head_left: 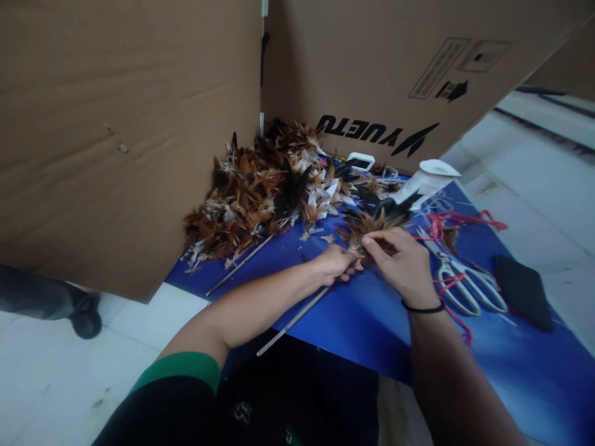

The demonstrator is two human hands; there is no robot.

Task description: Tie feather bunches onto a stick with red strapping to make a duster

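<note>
My left hand (335, 262) is closed round the upper part of a thin stick (294, 321), whose bare end points down toward my lap. At the stick's far end, a bunch of brown and black feathers (367, 224) spreads beyond my fingers, with a bit of red at its base. My right hand (403, 259) is beside it, thumb and forefinger pinched at the base of the feathers. What those fingertips grip is too small to make out. A large heap of brown, black and white feathers (251, 186) lies behind my left hand.
Scissors (458, 282) tangled with red string (465, 218) and a dark flat phone-like object (524, 291) lie right on the blue tabletop (372, 334). A white container (430, 179) is behind. Another stick (239, 265) lies left. Cardboard walls (357, 68) enclose the back; a person's foot (86, 314) shows left.
</note>
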